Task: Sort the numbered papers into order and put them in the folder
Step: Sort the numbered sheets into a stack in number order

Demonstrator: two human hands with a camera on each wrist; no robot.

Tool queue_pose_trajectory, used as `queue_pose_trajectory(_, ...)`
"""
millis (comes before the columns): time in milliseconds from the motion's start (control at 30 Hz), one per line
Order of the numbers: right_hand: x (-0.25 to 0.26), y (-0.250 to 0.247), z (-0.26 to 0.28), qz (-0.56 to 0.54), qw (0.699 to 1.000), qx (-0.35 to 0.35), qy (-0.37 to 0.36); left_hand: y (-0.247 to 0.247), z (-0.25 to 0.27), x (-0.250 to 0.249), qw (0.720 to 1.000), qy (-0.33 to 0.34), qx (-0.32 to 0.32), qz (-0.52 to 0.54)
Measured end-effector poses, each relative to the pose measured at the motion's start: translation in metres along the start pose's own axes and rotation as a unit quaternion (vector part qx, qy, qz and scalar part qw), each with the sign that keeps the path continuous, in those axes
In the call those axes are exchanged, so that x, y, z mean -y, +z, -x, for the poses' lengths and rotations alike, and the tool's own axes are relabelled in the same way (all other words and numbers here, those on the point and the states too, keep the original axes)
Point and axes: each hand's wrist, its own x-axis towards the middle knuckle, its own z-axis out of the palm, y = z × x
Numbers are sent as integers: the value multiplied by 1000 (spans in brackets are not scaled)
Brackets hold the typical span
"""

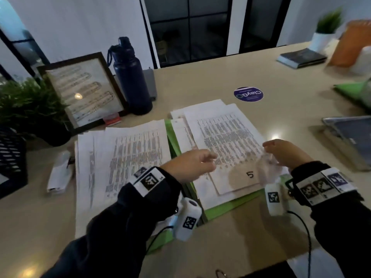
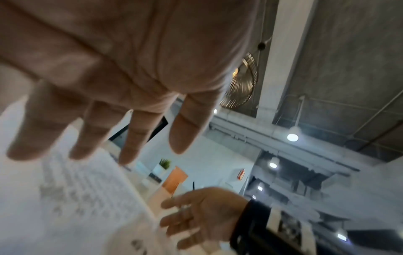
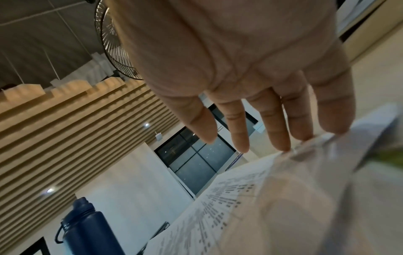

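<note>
Green card shows as the open folder [image 1: 230, 206] lying flat on the beige table [image 1: 210, 77], its spine running away from the person. Two batches of printed papers lie on it. The left stack [image 1: 128, 157] covers the left flap and spills past it onto the table; the right stack [image 1: 218, 135] sits on the right flap. Both have their long axis running away from the person, tilted a little to the left at the far end. The top right sheet [image 1: 236, 149] carries a handwritten 5 at its near edge, upright to the person, while the printed lines run along the sheet's length.

The left hand [image 1: 190, 164] hovers over the near left part of that sheet, fingers spread and nearly straight in the left wrist view [image 2: 122, 72], holding nothing. The right hand [image 1: 285, 152] is at the sheet's right edge; in the right wrist view [image 3: 240, 60] its fingers are extended with the tips touching the paper's edge, not curled round it.

Beyond the papers stand a navy water bottle [image 1: 130, 77], a framed notice [image 1: 84, 91] and a plant [image 1: 26, 105]; a round purple sticker [image 1: 248, 94] lies farther back.
</note>
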Motion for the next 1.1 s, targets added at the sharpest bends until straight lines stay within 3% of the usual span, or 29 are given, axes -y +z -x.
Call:
queue_pose_trajectory(67, -9, -7, 1, 36, 999, -26, -9, 19, -20, -10, 994, -7, 26, -105)
queue_pose_trajectory(167, -19, -12, -1, 34, 999, -33, -1, 30, -40, -8, 990, -48, -6, -133)
queue_pose_trajectory(233, -21, -11, -3, 26, 999, -35, 4, 28, -48, 1, 992, -79, -68, -65)
queue_pose_trajectory(300, -17, -7, -1, 30, 999, -33, -2, 24, -52, 11, 983, -113, -104, 100)
queue_pose_trajectory(400, -6, 5, 1, 86, 994, -56, -36, 22, -54, 20, 924, -148, -110, 336)
queue_pose_trajectory(500, 7, 12, 4, 130, 983, -114, -61, 22, -57, 24, 903, -168, -123, 375)
queue_pose_trajectory(667, 10, 3, 5, 154, 972, -167, -64, 21, -57, 23, 896, -190, -66, 396)
queue_pose_trajectory(800, 0, -3, 2, -51, 997, -35, -38, 30, -59, 20, 900, -187, -55, 390)
queue_pose_trajectory(867, -4, -3, 1, -178, 984, 19, -7, 33, -57, 14, 909, -174, -76, 371)
queue_pose_trajectory(933, -4, -5, 0, -345, 938, 24, 12, 33, -60, 14, 909, -164, -93, 371)
queue_pose_trajectory(1000, -2, -10, -2, -502, 864, 19, 33, 27, -58, 14, 899, -146, -100, 401)
queue_pose_trajectory(1100, 2, -18, -3, -584, 810, 32, 45, 16, -58, 21, 875, -112, -125, 455)
